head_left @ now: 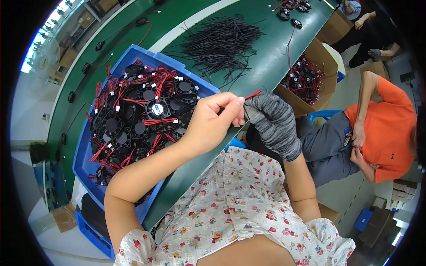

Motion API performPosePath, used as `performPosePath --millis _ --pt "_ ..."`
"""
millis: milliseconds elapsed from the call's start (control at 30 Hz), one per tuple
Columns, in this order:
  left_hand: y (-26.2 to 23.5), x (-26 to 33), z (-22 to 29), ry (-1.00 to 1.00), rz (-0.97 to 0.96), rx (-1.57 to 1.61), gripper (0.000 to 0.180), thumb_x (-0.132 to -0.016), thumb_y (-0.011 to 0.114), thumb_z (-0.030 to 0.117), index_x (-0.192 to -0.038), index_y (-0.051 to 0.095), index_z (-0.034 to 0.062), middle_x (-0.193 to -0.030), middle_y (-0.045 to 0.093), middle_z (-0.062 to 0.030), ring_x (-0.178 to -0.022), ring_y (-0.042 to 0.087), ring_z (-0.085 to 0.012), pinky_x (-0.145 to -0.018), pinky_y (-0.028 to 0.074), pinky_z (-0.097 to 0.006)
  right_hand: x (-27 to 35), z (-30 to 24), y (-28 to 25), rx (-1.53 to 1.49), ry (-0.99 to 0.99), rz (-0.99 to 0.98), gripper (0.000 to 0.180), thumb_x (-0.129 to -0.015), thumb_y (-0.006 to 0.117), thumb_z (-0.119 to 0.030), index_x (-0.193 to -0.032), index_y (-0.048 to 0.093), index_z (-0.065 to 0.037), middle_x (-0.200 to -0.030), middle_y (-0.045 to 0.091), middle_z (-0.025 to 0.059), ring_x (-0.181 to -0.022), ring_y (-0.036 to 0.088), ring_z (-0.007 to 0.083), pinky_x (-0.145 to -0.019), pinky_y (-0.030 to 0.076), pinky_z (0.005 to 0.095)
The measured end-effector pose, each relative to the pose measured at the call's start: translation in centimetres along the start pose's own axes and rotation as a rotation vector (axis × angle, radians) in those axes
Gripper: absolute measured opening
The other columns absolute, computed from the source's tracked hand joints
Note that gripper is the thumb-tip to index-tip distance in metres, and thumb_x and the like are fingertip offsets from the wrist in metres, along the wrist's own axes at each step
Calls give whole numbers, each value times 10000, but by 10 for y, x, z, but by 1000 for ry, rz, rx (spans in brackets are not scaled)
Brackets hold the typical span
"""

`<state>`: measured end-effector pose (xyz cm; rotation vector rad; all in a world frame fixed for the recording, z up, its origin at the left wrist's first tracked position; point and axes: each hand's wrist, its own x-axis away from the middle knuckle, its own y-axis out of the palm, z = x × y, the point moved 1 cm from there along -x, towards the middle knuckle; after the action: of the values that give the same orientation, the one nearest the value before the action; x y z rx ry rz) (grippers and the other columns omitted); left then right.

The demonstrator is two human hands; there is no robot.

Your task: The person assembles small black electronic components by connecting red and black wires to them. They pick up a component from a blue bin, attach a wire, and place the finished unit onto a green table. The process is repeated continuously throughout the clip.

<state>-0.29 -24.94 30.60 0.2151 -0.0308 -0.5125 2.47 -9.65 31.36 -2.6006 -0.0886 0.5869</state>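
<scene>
My bare left hand [212, 119] is closed in a pinch on a short bundle of red wire [254, 94], level with the table edge. Close against it, my right hand [276, 126], in a grey knitted glove, has its fingers curled in at the same bundle. Whatever else lies inside the right-hand fingers is hidden. Beside my left forearm, a blue bin [171, 62] is heaped with small black cooling fans [148, 94], their red-and-black leads folded into bundles with white plugs. Beyond my hands lies a loose pile of thin black ties [224, 42].
Right of the green table [270, 57] stands an open cardboard box [327, 73] of fans. More fans [302, 5] lie at the far end. Single fans line a green belt [80, 108] at left. A person in orange [384, 128] sits at right; others are behind.
</scene>
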Motion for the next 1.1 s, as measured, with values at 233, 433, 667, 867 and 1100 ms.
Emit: performPosePath --millis 233,433,667,867,1100 --pt "4 3 2 163 97 -193 211 -857 501 116 -692 527 -14 -596 511 -8 -555 450 -59 -528 370 -209 -3 1 -5 -121 3 -48 92 -770 596 -79 -848 593 -30 -744 582 95 -668 558 238 -640 449 318" --pt "2 3 1 321 147 -374 152 -828 529 85 -723 534 -24 -603 519 -32 -544 459 -77 -504 376 -234 -5 -11 -3 -67 56 -33 108 -762 605 -87 -851 593 -26 -742 581 102 -649 562 252 -623 457 310" --pt "4 3 0 251 140 -285 84 -840 517 45 -870 551 -25 -712 560 -37 -607 537 -79 -562 416 -200 -8 -6 -12 400 -322 -16 141 -729 616 -89 -863 589 -59 -746 557 106 -679 546 281 -620 454 348" --pt "0 4 3 278 181 -210 137 -849 510 41 -955 561 -27 -772 574 -54 -659 568 -101 -614 440 -206 -7 -3 -11 -137 97 -7 165 -787 599 -191 -842 578 -37 -747 593 69 -637 567 190 -575 456 292" --pt "-1 -1 3 418 161 -305 118 -797 547 4 -895 604 -29 -788 583 -68 -721 567 -125 -633 439 -221 9 21 -1 -1111 627 -301 413 -859 463 -413 -853 583 -17 -650 591 98 -473 540 162 -426 420 255"
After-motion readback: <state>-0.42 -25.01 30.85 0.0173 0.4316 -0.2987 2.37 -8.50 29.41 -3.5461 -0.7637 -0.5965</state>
